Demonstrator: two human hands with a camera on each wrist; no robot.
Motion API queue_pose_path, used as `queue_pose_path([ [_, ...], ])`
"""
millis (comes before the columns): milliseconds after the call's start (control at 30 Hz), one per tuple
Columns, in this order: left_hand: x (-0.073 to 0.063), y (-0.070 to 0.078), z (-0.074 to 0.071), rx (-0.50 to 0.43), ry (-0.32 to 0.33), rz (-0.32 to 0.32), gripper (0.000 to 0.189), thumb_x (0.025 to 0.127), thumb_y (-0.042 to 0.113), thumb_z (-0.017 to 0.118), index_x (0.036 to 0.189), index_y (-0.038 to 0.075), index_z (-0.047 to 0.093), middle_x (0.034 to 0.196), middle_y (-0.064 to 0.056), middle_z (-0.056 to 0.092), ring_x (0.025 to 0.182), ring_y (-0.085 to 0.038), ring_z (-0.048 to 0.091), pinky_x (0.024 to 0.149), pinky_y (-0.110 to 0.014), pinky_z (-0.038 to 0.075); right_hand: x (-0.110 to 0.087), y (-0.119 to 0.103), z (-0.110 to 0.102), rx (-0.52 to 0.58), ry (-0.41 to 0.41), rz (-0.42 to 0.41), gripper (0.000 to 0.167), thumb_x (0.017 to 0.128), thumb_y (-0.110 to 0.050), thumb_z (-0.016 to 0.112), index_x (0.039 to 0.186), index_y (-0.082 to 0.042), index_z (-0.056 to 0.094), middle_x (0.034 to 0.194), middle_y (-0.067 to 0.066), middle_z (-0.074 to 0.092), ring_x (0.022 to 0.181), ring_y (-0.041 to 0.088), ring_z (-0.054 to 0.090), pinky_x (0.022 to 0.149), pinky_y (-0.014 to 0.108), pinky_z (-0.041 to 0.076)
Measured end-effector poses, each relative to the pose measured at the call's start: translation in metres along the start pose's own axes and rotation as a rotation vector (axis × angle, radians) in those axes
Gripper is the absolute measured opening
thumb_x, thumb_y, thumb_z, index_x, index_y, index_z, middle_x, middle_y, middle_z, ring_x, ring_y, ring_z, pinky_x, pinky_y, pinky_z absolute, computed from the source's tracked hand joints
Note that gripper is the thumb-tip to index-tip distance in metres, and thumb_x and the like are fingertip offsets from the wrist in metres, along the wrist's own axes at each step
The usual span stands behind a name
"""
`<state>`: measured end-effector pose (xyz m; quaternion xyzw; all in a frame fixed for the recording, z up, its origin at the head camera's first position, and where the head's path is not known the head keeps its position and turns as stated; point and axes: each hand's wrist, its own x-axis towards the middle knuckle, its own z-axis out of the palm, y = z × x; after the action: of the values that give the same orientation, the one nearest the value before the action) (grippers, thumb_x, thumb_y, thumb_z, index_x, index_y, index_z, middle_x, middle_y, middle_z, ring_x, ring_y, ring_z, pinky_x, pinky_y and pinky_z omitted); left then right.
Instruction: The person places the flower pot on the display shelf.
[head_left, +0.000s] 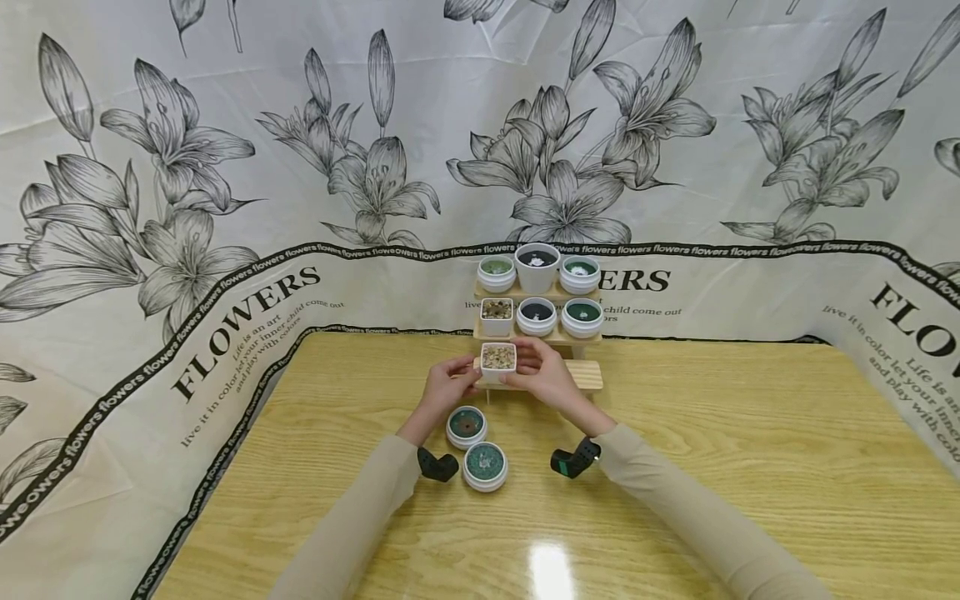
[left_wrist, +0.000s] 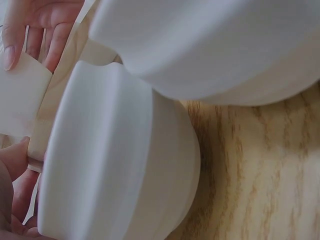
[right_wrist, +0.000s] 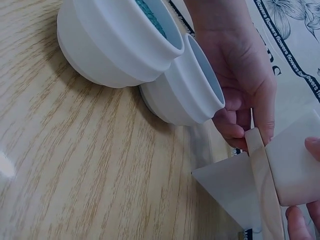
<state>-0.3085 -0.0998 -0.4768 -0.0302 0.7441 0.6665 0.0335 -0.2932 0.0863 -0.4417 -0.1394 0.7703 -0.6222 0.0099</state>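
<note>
A small square white pot (head_left: pixel 498 358) filled with tan pebbles sits at the left end of the lowest shelf (head_left: pixel 585 374) of a wooden tiered stand. From the left, my left hand (head_left: pixel 450 385) holds the pot, its thumb at the lower side and its fingers by the shelf's end. My right hand (head_left: pixel 543 375) grips the opposite side, thumb across the front and fingers behind. In the right wrist view the pot (right_wrist: pixel 295 165) appears level on the wooden strip, between both hands. Its far side is hidden.
Two round white pots, one with a brown centre (head_left: pixel 467 426) and one with teal filling (head_left: pixel 485 465), stand on the table below my left hand. The stand's upper shelves carry several pots, including a tall one (head_left: pixel 537 268) and a square pebble pot (head_left: pixel 497 316). A flower-printed cloth (head_left: pixel 405 283) hangs behind.
</note>
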Motion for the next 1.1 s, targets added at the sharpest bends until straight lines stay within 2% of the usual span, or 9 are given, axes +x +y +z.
queue_pose_path([
  [233,0.001,0.001,-0.002,-0.009,-0.033,0.001,0.041,0.091,0.007,0.065,0.129,-0.005,0.057,0.104,-0.016,0.063,0.065,-0.006,0.058,0.071,-0.03,0.061,-0.001,-0.001,0.0,0.0,0.01,-0.008,0.064,0.078,0.005,0.073,0.135,0.006,0.043,0.129,0.03,0.052,0.112,0.039,0.057,0.099,0.046,0.05],
  [367,-0.009,0.014,-0.003,-0.006,-0.043,-0.005,0.041,0.09,0.004,0.064,0.129,-0.008,0.056,0.103,-0.017,0.062,0.066,-0.008,0.059,0.075,-0.035,0.061,-0.003,-0.001,-0.002,-0.008,0.024,-0.034,0.064,0.077,0.004,0.074,0.134,0.006,0.044,0.127,0.03,0.053,0.111,0.041,0.057,0.098,0.046,0.051],
  [500,-0.01,0.012,-0.002,-0.004,-0.019,0.006,0.04,0.09,0.004,0.064,0.128,-0.006,0.057,0.102,-0.015,0.062,0.064,-0.006,0.059,0.07,-0.027,0.061,-0.008,-0.004,-0.003,-0.017,0.058,-0.053,0.065,0.075,0.004,0.076,0.132,0.006,0.044,0.123,0.03,0.054,0.109,0.043,0.057,0.097,0.048,0.051],
  [600,-0.001,0.0,0.0,-0.008,-0.008,0.012,0.04,0.09,0.005,0.065,0.128,-0.005,0.058,0.103,-0.014,0.063,0.063,-0.005,0.058,0.066,-0.025,0.06,-0.013,-0.005,-0.005,-0.035,0.085,-0.067,0.066,0.075,0.003,0.077,0.131,0.006,0.044,0.121,0.03,0.054,0.108,0.044,0.057,0.096,0.047,0.052],
  [700,0.0,0.0,0.0,-0.004,-0.012,0.009,0.041,0.09,0.006,0.066,0.129,-0.004,0.058,0.103,-0.014,0.062,0.064,-0.005,0.059,0.069,-0.027,0.06,-0.018,-0.005,-0.006,-0.034,0.102,-0.08,0.065,0.074,0.004,0.078,0.131,0.006,0.045,0.12,0.031,0.053,0.108,0.045,0.056,0.096,0.048,0.052],
  [867,0.0,0.0,0.0,0.006,-0.006,-0.01,0.04,0.09,0.007,0.066,0.128,-0.002,0.059,0.102,-0.013,0.062,0.063,-0.005,0.058,0.066,-0.022,0.059,-0.029,-0.006,-0.005,-0.022,0.108,-0.101,0.063,0.075,0.003,0.078,0.13,0.004,0.046,0.12,0.029,0.053,0.107,0.043,0.056,0.096,0.051,0.051],
  [1100,0.0,0.0,0.0,0.009,0.003,-0.016,0.039,0.09,0.007,0.066,0.128,-0.001,0.06,0.101,-0.013,0.062,0.063,-0.005,0.058,0.062,-0.018,0.058,-0.044,-0.005,-0.001,-0.057,0.101,-0.12,0.061,0.074,0.003,0.079,0.127,0.005,0.049,0.117,0.026,0.056,0.105,0.039,0.057,0.092,0.045,0.054],
])
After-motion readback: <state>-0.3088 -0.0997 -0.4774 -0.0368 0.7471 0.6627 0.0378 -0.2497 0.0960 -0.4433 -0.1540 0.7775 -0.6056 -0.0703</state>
